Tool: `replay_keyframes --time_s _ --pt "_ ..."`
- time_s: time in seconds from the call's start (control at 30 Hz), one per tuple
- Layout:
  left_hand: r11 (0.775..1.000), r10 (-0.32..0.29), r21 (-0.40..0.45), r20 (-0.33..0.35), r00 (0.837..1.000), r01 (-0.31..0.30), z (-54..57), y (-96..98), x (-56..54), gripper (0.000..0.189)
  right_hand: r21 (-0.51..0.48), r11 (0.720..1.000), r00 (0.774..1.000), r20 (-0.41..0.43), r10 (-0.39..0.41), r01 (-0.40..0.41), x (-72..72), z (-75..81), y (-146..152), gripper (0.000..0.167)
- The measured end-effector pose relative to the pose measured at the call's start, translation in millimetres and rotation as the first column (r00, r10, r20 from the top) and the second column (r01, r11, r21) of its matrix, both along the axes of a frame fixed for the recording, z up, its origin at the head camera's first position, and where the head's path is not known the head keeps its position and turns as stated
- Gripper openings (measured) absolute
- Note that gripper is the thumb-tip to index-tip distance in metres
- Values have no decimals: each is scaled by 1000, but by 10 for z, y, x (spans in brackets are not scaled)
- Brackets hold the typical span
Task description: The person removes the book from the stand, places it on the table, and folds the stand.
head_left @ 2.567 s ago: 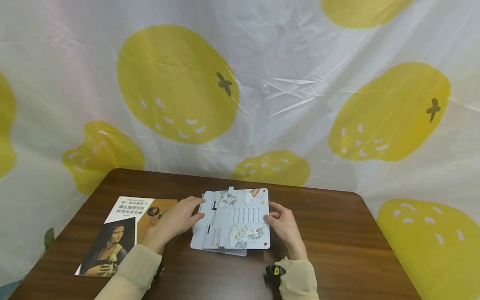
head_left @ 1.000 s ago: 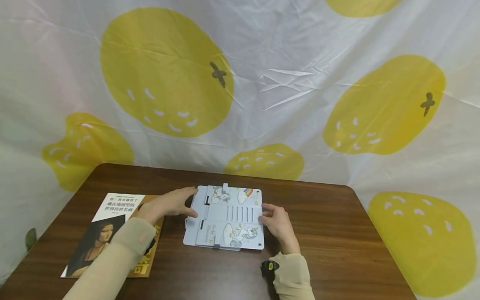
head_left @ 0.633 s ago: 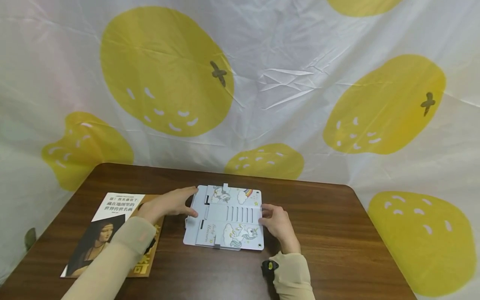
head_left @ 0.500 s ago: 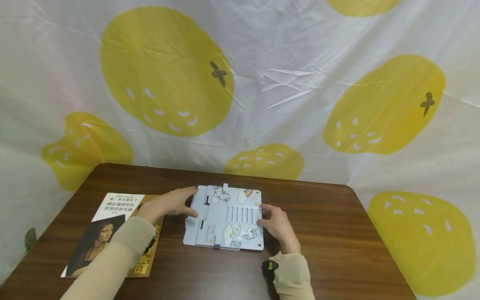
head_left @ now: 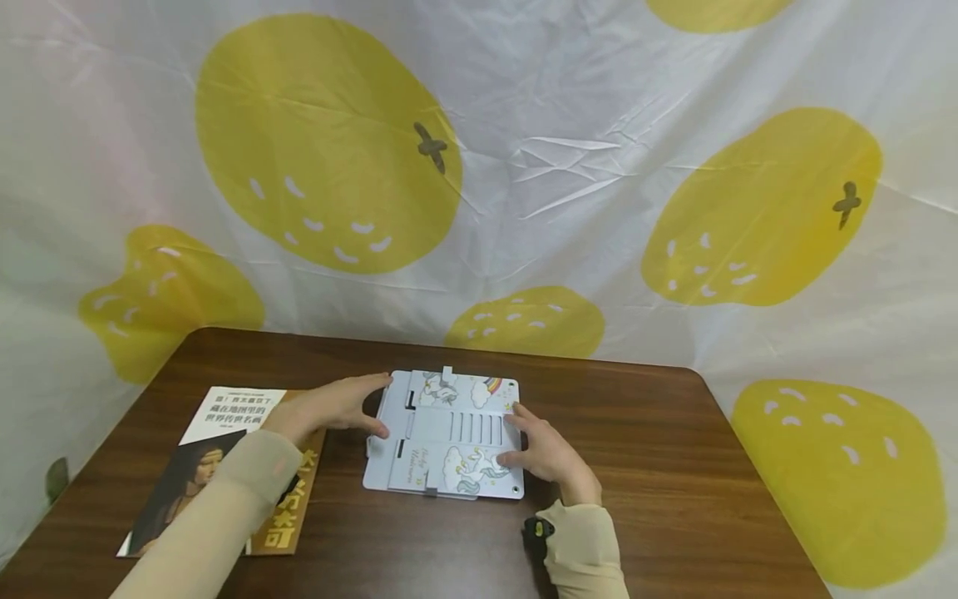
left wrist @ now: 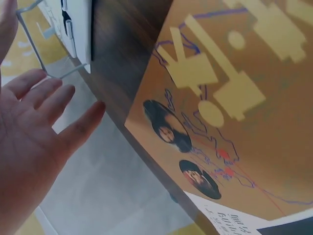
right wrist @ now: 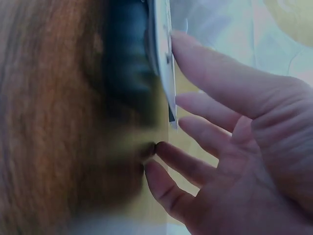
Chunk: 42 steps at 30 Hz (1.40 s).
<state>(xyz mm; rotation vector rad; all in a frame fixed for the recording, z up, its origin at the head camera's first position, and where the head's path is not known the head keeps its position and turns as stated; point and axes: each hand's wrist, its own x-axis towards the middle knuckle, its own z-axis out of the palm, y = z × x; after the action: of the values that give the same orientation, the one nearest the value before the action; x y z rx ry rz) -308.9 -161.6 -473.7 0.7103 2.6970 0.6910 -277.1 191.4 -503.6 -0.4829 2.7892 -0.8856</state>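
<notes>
A white folding book stand with unicorn and rainbow pictures lies nearly flat at the table's middle. Along its left edge my left hand is spread, thumb apart from the fingers. In the left wrist view, the fingertips of that hand are by a thin wire leg of the stand; firm contact cannot be told. My right hand rests its thumb and fingertips on the stand's right side. The right wrist view shows its fingers loosely bent beside the thin panel edge.
On the left of the brown wooden table lies a picture book with a painted portrait on its cover, partly under my left forearm. Behind the table hangs a white curtain with yellow fruit prints.
My right hand has slid from the stand's right edge onto its top face, thumb and fingers spreading apart. The left hand and the stand stay nearly where they were half a second ago.
</notes>
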Motion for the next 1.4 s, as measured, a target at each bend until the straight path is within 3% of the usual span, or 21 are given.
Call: replay_keyframes --time_s 0.17,0.3,0.6,1.0,1.4 --pt "999 -48 23 61 997 47 -14 -68 -17 107 -22 999 999 30 36 -35 14 28 -13 75" --pt "998 -63 -6 69 996 63 8 -85 -33 109 -19 999 998 32 45 -45 7 26 -16 78" --pt "998 -55 -3 50 997 55 45 -35 25 105 -12 998 998 35 54 -54 4 15 -3 79" --pt "995 -42 -86 34 999 45 98 67 28 103 87 996 1000 19 -9 8 18 30 -75 83" --pt "995 -43 -87 1 999 43 32 121 9 103 32 1000 999 32 -3 2 -4 6 -62 83"
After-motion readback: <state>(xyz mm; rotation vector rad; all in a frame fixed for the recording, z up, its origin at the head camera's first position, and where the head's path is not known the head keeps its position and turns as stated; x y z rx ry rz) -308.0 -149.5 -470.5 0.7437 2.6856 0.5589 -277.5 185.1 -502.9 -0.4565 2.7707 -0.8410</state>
